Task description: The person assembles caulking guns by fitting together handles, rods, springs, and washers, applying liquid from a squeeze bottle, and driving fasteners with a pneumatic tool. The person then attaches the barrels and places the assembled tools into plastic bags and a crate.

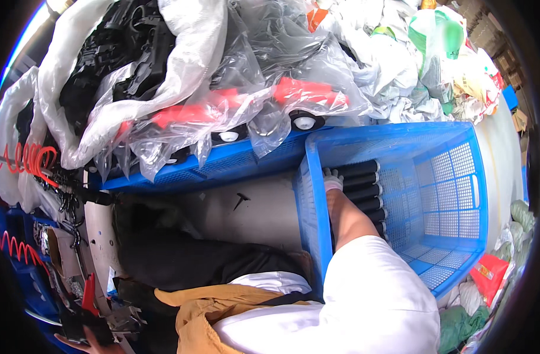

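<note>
My right hand (333, 180), in a pale glove with bare fingertips, reaches into a blue plastic crate (452, 242). Its fingers are spread beside and over a row of black cylinders (363, 193) with pale ends, lying side by side on the crate floor. I see no cylinder gripped in it. At the lower left edge, part of my left hand (93, 341) shows next to a dark object (96, 324). One finger stretches leftward; the others are mostly hidden, so its grip is unclear. A red handle-like piece (89, 295) stands just above it.
Clear plastic bags over red and black parts (190, 115) lie on a second blue crate (222, 168). A white sack of black parts (137, 53) stands far left. Crumpled bags (394, 65) pile up behind. Red coiled hoses (25, 156) hang left. A small black piece (241, 200) lies on the floor.
</note>
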Motion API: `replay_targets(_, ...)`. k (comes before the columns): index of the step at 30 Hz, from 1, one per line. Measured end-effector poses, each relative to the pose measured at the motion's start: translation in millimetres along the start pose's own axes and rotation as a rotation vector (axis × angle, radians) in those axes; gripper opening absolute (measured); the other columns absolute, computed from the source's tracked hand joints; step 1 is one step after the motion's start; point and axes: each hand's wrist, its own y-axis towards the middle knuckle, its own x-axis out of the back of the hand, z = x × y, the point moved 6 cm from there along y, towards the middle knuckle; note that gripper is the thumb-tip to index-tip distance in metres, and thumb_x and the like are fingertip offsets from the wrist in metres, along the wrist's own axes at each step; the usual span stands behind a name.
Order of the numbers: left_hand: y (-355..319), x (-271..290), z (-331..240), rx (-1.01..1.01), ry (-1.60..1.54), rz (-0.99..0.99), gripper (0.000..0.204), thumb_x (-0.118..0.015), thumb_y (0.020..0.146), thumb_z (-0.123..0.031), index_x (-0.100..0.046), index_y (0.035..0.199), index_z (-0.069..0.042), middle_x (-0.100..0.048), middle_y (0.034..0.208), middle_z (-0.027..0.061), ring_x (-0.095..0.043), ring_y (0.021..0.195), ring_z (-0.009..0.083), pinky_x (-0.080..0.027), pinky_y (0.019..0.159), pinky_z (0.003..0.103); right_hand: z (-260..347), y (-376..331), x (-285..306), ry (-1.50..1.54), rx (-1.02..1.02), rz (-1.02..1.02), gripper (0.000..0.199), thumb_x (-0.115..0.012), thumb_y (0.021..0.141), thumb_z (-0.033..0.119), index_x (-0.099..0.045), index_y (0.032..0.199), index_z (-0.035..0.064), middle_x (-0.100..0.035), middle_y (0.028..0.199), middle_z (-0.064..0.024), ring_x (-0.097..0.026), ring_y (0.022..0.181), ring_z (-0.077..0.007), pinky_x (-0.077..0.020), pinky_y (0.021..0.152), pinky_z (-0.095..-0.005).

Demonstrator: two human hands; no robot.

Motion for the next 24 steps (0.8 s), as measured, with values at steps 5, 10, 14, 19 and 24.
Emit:
replay_targets(5,-21.8,-61.7,-1.4,-0.377,0.418,0.286,0.108,-0.089,0.063,-0.011,-0.025,0.15,-0.001,-0.045,0.139,0.0222,-0.052,0.118,0.0327,-0.049,0.095,0.048,-16.3,2.5,-46.0,-0.318,0.123,-0.049,0.053,-0.06,0.088,0.035,-0.049,0.138,0.019,-0.042,0.145,-0.0068,-0.039,0.131,-0.0312,-0.0277,0.11,-0.0514)
replay_targets(10,-58.3,-105.7,16.6,-0.442,0.575,0.644,0.083,-0.064,0.065,0.01,-0.04,0.143,0.001,-0.049,0.139,0.0201,-0.046,0.13,0.0335,-0.031,0.112,0.041,-34.2,-76.9,55.2,-0.082,0.329,-0.481,0.064,-0.083,0.066,0.035,-0.057,0.121,0.0169,-0.049,0.124,-0.0111,-0.045,0.119,-0.0325,-0.026,0.111,-0.0558)
replay_targets(14,-104.3,-178.1,6.2,-0.624,0.645,0.966,0.082,-0.065,0.052,0.007,-0.047,0.132,0.002,-0.055,0.127,0.0207,-0.048,0.122,0.0427,-0.036,0.104,0.049,-59.4,-174.7,175.2,0.387,0.284,-1.002,0.072,-0.089,0.051,0.017,-0.055,0.115,0.0117,-0.048,0.105,-0.0138,-0.054,0.098,-0.036,-0.0474,0.083,-0.0489)
replay_targets(19,-126.9,-199.3,-13.9,-1.12,0.646,1.077,0.074,-0.063,0.056,-0.001,-0.047,0.129,0.0,-0.056,0.126,0.0198,-0.051,0.12,0.0435,-0.037,0.1,0.056,-14.2,-260.2,278.8,0.432,0.602,-1.145,0.072,-0.087,0.052,0.014,-0.056,0.117,0.0151,-0.051,0.102,-0.0135,-0.056,0.094,-0.0363,-0.0486,0.08,-0.0456)
replay_targets(24,-100.6,-178.8,-33.5,-1.392,0.62,0.902,0.068,-0.063,0.06,-0.001,-0.05,0.127,0.0,-0.057,0.125,0.0213,-0.052,0.117,0.0452,-0.039,0.096,0.057,57.3,-320.5,326.1,0.099,0.957,-1.145,0.045,-0.078,0.062,0.012,-0.064,0.104,0.0188,-0.05,0.099,-0.0117,-0.055,0.09,-0.0323,-0.0483,0.079,-0.0474)
